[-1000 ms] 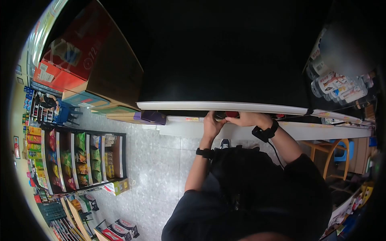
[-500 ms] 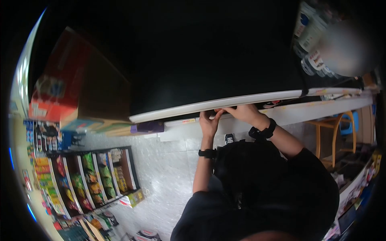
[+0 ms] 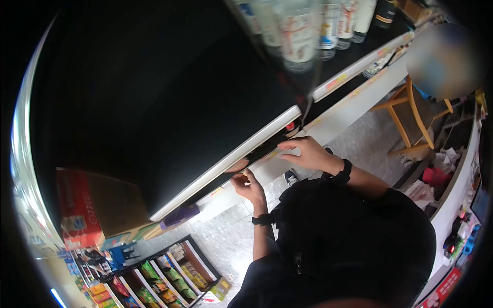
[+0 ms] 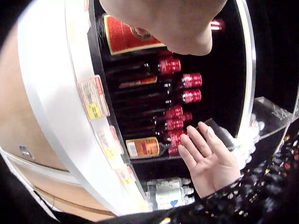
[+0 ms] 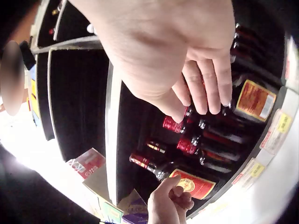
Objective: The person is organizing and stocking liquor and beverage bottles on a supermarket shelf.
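Dark glass bottles (image 5: 219,140) with red caps line a low shelf below the large black upper shelf. My left hand (image 3: 250,190) is at the front of this low shelf, fingers bent, right at a bottle (image 5: 201,187) with a red and gold label. In the right wrist view its thumb overlaps the label's edge; I cannot tell whether it grips the bottle. Farther right, my right hand (image 3: 310,154) reaches toward the same shelf. Its fingers (image 4: 194,140) are extended and apart, near several red caps (image 4: 175,123), with nothing held.
The white shelf edge (image 3: 231,160) runs just above both hands. Price tags (image 4: 95,98) line the lower shelf's front. Clear bottles (image 3: 298,36) stand at upper right, cardboard boxes (image 3: 113,205) at left. A wooden chair (image 3: 416,118) is to the right, a snack rack (image 3: 159,280) at lower left.
The head view has turned to the right, bringing the clear bottles closer to the middle. My hands, close together before, have moved apart, and the right hand's fingers have opened.
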`<state>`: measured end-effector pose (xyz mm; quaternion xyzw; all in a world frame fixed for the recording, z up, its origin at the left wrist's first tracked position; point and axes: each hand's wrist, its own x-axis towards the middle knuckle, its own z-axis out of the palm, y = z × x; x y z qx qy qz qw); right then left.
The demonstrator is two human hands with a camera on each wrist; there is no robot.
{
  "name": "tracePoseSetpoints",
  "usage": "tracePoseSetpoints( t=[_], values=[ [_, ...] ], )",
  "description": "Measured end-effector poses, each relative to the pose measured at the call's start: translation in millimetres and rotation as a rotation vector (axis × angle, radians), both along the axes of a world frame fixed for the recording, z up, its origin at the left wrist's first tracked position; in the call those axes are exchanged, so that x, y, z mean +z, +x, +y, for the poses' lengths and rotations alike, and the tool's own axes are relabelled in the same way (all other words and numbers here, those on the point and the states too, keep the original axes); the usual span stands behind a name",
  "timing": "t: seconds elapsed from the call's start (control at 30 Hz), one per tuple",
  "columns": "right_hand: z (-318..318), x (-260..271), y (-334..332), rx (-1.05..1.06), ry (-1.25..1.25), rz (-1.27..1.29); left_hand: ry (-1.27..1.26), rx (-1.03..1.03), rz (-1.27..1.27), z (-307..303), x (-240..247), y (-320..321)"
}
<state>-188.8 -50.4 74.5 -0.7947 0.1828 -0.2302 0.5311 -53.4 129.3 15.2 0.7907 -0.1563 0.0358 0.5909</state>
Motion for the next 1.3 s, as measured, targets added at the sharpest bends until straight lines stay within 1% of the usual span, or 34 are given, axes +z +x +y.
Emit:
tracePoseSetpoints(
  t=[0.03,0.07,0.13,0.2,0.23,0.33,0.43,0.53,0.57,0.63,0.7,0.77,0.8,0.83,0.9,0.97,1.03,1.07,1.1,1.13,1.17,1.2,1.3],
  values=[
    [-9,-3,-13,-0.024,0.008,-0.009,0.027,-0.072,0.035,-11,3,-11],
    [-17,-5,-25,-0.057,0.025,0.017,-0.020,-0.100,-0.024,-25,1,-20],
    [-34,-13,-48,-0.124,0.054,0.034,0.040,-0.216,-0.009,-47,4,-40],
    [-49,-24,-69,-0.183,0.134,0.018,0.122,-0.309,-0.012,-67,1,-57],
    [-55,-26,-79,-0.217,0.152,0.011,0.143,-0.357,-0.008,-80,8,-68],
    [-80,-29,-100,-0.272,0.174,0.002,0.195,-0.472,0.024,-113,5,-90],
    [-99,-35,-117,-0.306,0.198,0.022,0.229,-0.556,0.066,-144,4,-109],
    [-115,-43,-133,-0.268,0.284,0.013,0.293,-0.625,0.100,-170,-2,-125],
    [-120,-44,-138,-0.264,0.252,0.031,0.304,-0.623,0.106,-177,-5,-131],
    [-127,-52,-141,-0.254,0.229,0.042,0.264,-0.640,0.406,-190,-3,-138],
    [-133,-64,-134,-0.258,0.293,0.072,0.295,-0.646,0.414,-193,-2,-138],
    [-143,-65,-128,-0.248,0.298,0.041,0.368,-0.684,0.356,-199,-2,-134],
    [-150,-64,-123,-0.241,0.305,0.016,0.339,-0.658,0.397,-201,-1,-133],
    [-155,-64,-116,-0.223,0.296,0.006,0.329,-0.642,0.385,-202,1,-132],
    [-167,-63,-101,-0.279,0.276,-0.119,0.339,-0.608,0.446,-202,3,-131],
    [-180,-44,-88,-0.273,0.316,-0.038,0.465,-0.612,0.375,-198,0,-126],
    [-192,-51,-65,-0.311,0.240,-0.071,0.423,-0.594,0.423,-195,2,-128],
    [-205,-56,-54,-0.238,0.120,0.013,0.413,-0.566,0.431,-193,3,-128],
    [-210,-50,-47,-0.275,-0.053,-0.089,0.404,-0.535,0.442,-192,6,-129],
    [-218,-50,-38,-0.194,-0.058,-0.041,0.370,-0.528,0.471,-191,11,-128],
    [-224,-50,-29,-0.114,-0.062,0.013,0.285,-0.522,0.575,-188,16,-127],
    [-223,-51,-29,-0.069,-0.078,0.006,0.277,-0.514,0.606,-184,20,-125],
    [-221,-52,-31,-0.027,-0.161,0.003,0.239,-0.485,0.640,-174,22,-116]
  ],
)
